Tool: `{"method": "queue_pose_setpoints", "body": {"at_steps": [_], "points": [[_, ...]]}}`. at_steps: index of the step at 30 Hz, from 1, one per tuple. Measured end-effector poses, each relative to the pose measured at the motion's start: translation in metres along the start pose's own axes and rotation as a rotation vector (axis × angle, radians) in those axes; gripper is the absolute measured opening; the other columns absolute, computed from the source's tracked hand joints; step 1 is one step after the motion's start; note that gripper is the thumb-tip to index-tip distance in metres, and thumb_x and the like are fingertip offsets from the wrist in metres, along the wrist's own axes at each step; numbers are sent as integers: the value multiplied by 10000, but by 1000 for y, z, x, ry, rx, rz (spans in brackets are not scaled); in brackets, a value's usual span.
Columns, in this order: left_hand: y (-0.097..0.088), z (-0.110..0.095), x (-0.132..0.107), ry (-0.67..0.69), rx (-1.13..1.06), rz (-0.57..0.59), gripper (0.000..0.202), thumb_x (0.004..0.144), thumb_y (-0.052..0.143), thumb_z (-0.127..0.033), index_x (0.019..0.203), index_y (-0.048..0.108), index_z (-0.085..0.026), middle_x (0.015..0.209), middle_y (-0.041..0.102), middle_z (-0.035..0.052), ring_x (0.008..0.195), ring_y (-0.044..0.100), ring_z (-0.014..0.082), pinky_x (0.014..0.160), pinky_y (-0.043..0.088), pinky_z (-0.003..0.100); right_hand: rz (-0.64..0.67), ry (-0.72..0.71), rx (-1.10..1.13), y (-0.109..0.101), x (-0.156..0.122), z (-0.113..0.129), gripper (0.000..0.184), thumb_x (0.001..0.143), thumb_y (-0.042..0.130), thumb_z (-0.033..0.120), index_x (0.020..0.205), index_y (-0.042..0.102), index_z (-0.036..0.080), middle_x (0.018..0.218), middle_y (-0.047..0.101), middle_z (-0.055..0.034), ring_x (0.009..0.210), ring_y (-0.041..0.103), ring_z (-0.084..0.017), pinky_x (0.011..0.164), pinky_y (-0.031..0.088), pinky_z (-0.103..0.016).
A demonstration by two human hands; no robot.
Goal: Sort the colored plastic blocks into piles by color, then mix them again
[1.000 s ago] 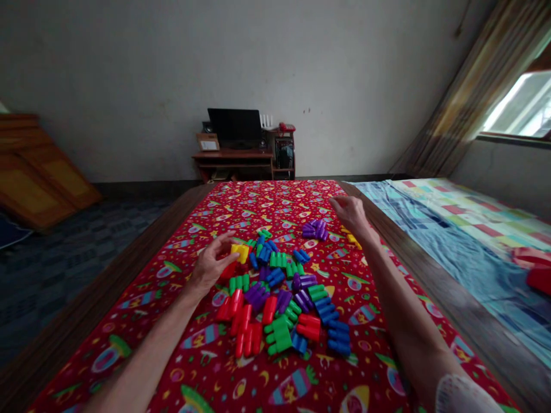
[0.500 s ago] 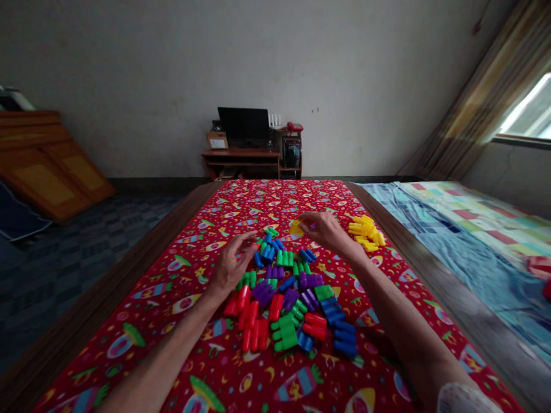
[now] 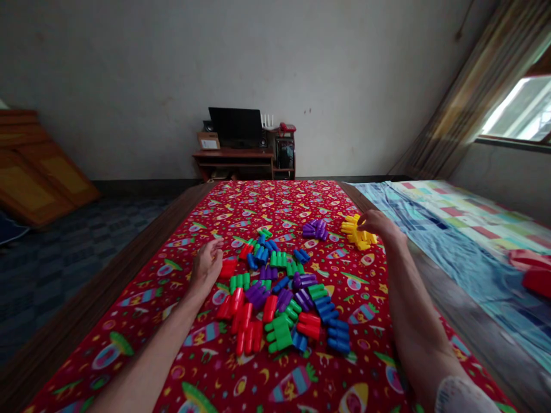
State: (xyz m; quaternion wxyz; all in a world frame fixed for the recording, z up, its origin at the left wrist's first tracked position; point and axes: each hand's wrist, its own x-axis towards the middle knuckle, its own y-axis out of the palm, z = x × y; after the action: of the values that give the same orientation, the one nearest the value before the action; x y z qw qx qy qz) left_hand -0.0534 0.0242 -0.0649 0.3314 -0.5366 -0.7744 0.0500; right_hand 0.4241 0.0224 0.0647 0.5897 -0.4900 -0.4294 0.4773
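Observation:
A heap of plastic building blocks in red, green, blue and purple lies on the red patterned cloth. My left hand rests flat on the cloth at the heap's left edge, fingers loosely stretched, beside a red block. My right hand reaches to the far right and touches a small pile of yellow blocks, fingers curled over it. A purple cluster sits apart, left of the yellow pile.
The cloth covers a long wooden table. A bed with a checked sheet runs along the right. A desk with a monitor stands at the far wall. Wooden panels lean at the left.
My right hand took the yellow block from my left hand at the heap and moved it right to the yellow pile. My left hand let go and settled flat on the cloth.

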Motion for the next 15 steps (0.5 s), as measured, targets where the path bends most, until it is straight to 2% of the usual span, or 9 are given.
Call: {"method": "queue_pose_setpoints", "body": {"at_steps": [3, 5, 7, 9, 12, 13, 15], "points": [[-4, -6, -1, 15, 84, 18, 362, 731, 427, -295, 1005, 628, -172, 1069, 684, 115, 993, 649, 254, 913, 526, 430, -109, 39, 18, -4, -1, 9, 212, 792, 608, 229, 952, 736, 174, 947, 704, -83, 819, 634, -172, 658, 437, -243], [-7, -11, -3, 24, 155, 37, 370, 735, 421, -287, 1009, 643, -178, 1062, 690, 102, 989, 648, 251, 923, 517, 423, -209, 17, 43, -13, -6, 22, 226, 832, 540, 229, 927, 735, 164, 889, 708, -95, 789, 633, -182, 647, 418, -253], [-11, -18, -5, 30, 218, 61, 383, 745, 413, -280, 1025, 653, -179, 1069, 691, 96, 998, 645, 250, 933, 508, 416, -284, -87, 92, -20, -14, 44, 254, 862, 490, 225, 897, 732, 156, 843, 708, -98, 762, 630, -180, 653, 409, -256], [-14, -23, -6, 34, 262, 80, 394, 752, 404, -274, 1038, 658, -175, 1082, 688, 97, 1017, 639, 252, 944, 499, 416, -290, -259, 167, -17, -23, 75, 280, 894, 466, 240, 868, 729, 146, 798, 707, -92, 731, 624, -171, 670, 413, -258], [-14, -25, -6, 44, 275, 76, 390, 754, 400, -270, 1026, 662, -174, 1075, 690, 98, 1015, 639, 253, 943, 498, 420, -195, -557, 318, 13, -34, 123, 329, 948, 441, 310, 933, 724, 142, 832, 718, -92, 770, 641, -178, 740, 448, -275], [-13, -24, -6, 50, 265, 69, 380, 754, 405, -272, 1015, 664, -179, 1063, 694, 95, 1006, 642, 252, 939, 501, 420, -157, -645, 377, 27, -36, 136, 334, 958, 440, 338, 1027, 708, 150, 925, 724, -102, 850, 652, -190, 799, 461, -293], [-10, -21, -5, 55, 231, 57, 368, 761, 410, -291, 1004, 665, -182, 1038, 702, 96, 984, 650, 252, 922, 513, 423, -116, -731, 455, 59, -39, 156, 385, 956, 461, 383, 1219, 628, 157, 1174, 667, -147, 1104, 604, -236, 961, 439, -364]]}}
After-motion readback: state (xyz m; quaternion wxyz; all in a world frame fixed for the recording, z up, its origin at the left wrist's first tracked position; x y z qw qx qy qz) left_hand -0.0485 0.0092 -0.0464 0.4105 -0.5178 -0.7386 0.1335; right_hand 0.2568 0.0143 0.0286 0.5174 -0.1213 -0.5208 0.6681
